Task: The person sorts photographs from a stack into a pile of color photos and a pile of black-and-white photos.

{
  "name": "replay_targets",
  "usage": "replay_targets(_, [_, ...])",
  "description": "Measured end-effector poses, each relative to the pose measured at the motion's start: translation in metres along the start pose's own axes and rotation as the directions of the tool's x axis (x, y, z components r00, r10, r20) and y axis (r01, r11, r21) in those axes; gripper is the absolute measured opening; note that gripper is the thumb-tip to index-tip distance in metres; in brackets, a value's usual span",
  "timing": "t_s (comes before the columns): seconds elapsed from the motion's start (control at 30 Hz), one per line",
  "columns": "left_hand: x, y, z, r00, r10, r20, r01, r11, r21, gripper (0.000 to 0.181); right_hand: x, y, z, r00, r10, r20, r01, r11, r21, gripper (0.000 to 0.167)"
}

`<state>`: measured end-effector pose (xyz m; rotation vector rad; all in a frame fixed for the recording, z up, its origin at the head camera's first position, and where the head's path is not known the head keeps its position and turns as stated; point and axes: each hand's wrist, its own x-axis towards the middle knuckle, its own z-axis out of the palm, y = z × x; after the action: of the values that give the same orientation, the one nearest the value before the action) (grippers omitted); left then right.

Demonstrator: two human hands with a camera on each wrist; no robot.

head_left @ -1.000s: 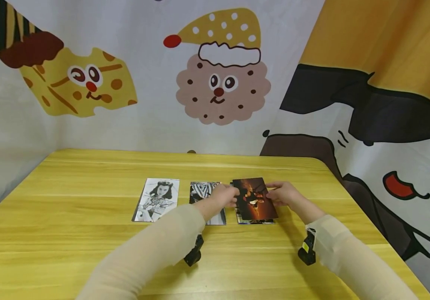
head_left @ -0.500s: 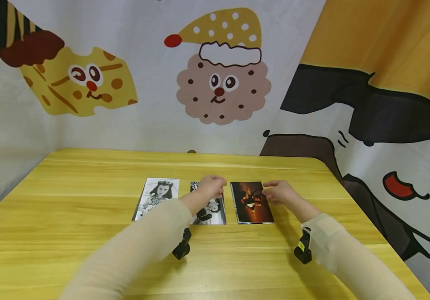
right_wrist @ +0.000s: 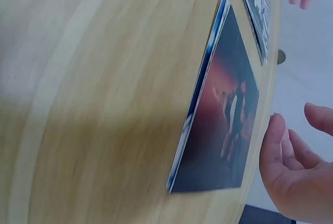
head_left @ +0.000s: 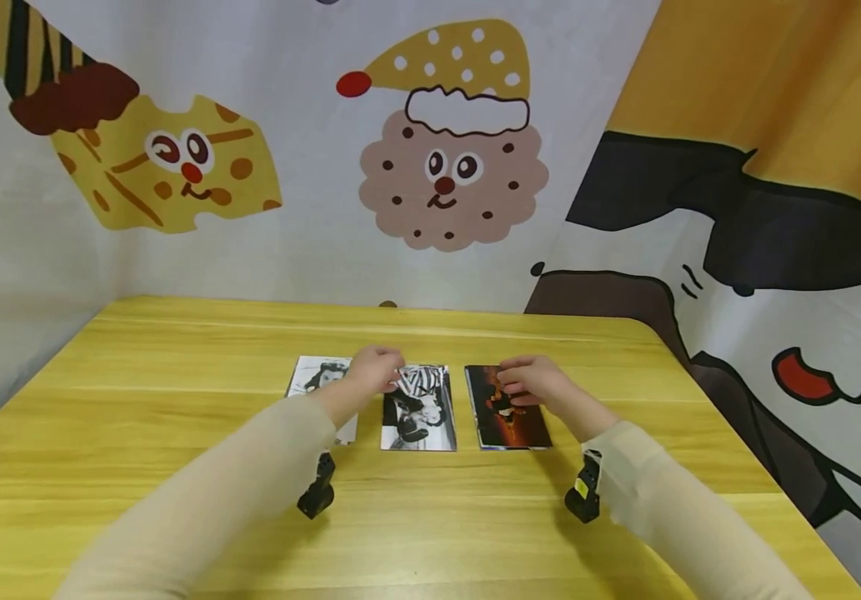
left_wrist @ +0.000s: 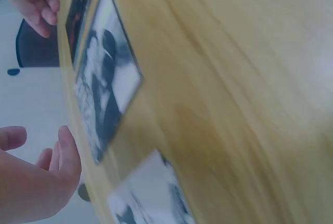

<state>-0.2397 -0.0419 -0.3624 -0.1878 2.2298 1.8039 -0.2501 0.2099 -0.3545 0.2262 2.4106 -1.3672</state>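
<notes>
Three piles of photo cards lie side by side on the wooden table. On the right, a dark orange-toned photo card tops a small stack whose layered edges show in the right wrist view. In the middle lies a black-and-white photo card. The left black-and-white portrait card is partly hidden by my left hand, which hovers between it and the middle card, holding nothing. My right hand is above the upper right part of the dark card, fingers loosely bent and apart from it in the right wrist view.
The wooden table reaches back to a cartoon-printed curtain that hangs along its far and side edges. A black wrist camera sits under the left sleeve, and another black camera under the right.
The dark photo card, held by both hands a second ago, now lies squared on the right stack. My left hand let go and moved left past the middle card; my right hand shifted slightly left.
</notes>
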Motion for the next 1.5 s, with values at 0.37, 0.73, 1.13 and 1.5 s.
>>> replay_targets(0.37, [-0.007, -0.017, -0.026, 0.999, -0.044, 0.021, 0.044, 0.999, 0.016, 0.047, 0.003, -0.001, 0.021, 0.998, -0.010, 0.068, 0.003, 0.994, 0.113, 0.046])
replay_targets(0.73, [-0.013, -0.024, -0.023, 0.994, -0.084, 0.063, 0.082, 0.996, 0.040, 0.049, -0.004, -0.004, 0.046, 0.981, -0.084, 0.174, 0.052, 0.982, 0.183, 0.049])
replay_targets(1.13, [-0.014, -0.022, -0.023, 0.985, -0.107, 0.133, 0.105, 0.994, 0.022, 0.045, -0.004, -0.007, 0.054, 0.986, -0.052, 0.158, 0.025, 0.985, 0.169, 0.049])
replay_targets(1.5, [-0.015, -0.024, -0.023, 0.994, -0.079, 0.075, 0.081, 0.997, -0.018, 0.044, -0.005, -0.010, 0.056, 0.993, -0.025, 0.118, -0.002, 0.976, 0.218, 0.045])
